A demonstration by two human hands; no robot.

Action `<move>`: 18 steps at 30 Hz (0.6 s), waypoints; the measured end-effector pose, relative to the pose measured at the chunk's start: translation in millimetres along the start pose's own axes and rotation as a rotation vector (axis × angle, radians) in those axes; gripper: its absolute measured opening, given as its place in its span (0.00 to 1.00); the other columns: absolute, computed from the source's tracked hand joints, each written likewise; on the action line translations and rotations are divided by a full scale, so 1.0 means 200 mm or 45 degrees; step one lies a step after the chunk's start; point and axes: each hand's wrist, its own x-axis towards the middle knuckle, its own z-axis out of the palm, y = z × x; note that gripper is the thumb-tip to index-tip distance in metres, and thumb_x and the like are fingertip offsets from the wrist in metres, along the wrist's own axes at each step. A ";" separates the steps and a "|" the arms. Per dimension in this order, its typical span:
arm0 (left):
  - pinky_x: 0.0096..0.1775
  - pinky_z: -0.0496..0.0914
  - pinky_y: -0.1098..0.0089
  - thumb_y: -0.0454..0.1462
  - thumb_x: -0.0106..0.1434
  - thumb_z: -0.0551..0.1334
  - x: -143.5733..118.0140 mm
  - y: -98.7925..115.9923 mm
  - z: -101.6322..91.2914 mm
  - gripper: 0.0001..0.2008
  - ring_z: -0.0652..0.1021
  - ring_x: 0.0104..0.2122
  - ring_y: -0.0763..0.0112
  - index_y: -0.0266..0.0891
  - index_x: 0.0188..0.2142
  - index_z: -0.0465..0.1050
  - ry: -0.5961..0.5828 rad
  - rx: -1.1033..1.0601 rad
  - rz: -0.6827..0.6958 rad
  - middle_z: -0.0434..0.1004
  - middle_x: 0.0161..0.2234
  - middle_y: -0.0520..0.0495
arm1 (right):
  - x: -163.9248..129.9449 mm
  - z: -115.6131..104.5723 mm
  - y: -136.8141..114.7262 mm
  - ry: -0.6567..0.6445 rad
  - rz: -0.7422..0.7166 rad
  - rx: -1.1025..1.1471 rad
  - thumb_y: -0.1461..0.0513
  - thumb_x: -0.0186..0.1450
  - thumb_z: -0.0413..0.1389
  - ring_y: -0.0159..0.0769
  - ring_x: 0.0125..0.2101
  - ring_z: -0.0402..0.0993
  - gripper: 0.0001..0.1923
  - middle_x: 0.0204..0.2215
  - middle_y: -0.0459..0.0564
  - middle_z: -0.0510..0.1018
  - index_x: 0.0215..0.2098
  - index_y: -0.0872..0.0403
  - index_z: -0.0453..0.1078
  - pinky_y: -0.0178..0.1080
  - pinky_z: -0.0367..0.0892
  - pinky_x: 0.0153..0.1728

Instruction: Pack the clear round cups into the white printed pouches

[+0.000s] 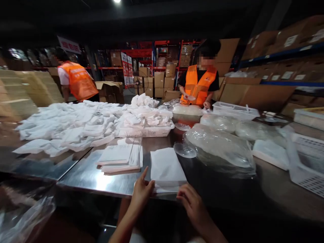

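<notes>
White pouches (167, 168) lie stacked at the tabletop's (83, 175) near edge, the left hand (141, 193) resting spread fingers on the stack's left corner, the right hand (192, 202) curling loosely at its right; a second stack (118, 157) sits just beside, a basket (144, 130) behind.

Table top (83, 175): bare metal, smooth and glossy, throwing back the ceiling light.
Stack of white bags (165, 167): thin, matt white, paper-like or non-woven; which of the two cannot be told. The left hand (141, 192) and right hand (193, 204) touch its near edge.
Second stack (118, 157): the same flat, matt white sheets.
White heap (71, 125): soft, crumpled, matt white.
Basket (145, 131): white plastic, perforated wall.
Clear bag (220, 148): transparent plastic film, glossy, wrinkled.
Round lid (184, 150): clear, shiny plastic.
Boxes (159, 81): brown cardboard, dull.
Vests (199, 84): bright orange cloth.
</notes>
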 end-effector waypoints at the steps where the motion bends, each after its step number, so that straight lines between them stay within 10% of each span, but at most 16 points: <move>1: 0.17 0.59 0.76 0.45 0.48 0.67 0.00 0.01 0.00 0.48 0.63 0.14 0.77 0.27 0.64 0.53 -0.007 -0.002 -0.013 0.61 0.12 0.62 | 0.01 0.02 -0.01 -0.006 -0.041 -0.047 0.60 0.72 0.46 0.36 0.34 0.73 0.10 0.32 0.48 0.75 0.37 0.52 0.68 0.36 0.70 0.35; 8: 0.19 0.64 0.75 0.38 0.50 0.63 0.01 0.00 0.01 0.39 0.66 0.15 0.75 0.26 0.61 0.59 0.000 -0.018 -0.034 0.64 0.15 0.60 | 0.13 0.34 -0.10 0.018 -0.204 -0.287 0.67 0.70 0.44 0.39 0.31 0.73 0.13 0.30 0.47 0.76 0.35 0.51 0.69 0.41 0.67 0.32; 18: 0.24 0.64 0.76 0.29 0.51 0.58 -0.01 0.05 0.04 0.33 0.67 0.19 0.76 0.32 0.59 0.65 0.079 0.189 0.110 0.67 0.19 0.57 | 0.15 0.40 -0.01 0.258 -0.463 -0.388 0.62 0.74 0.39 0.36 0.29 0.73 0.16 0.28 0.47 0.75 0.35 0.51 0.66 0.38 0.66 0.30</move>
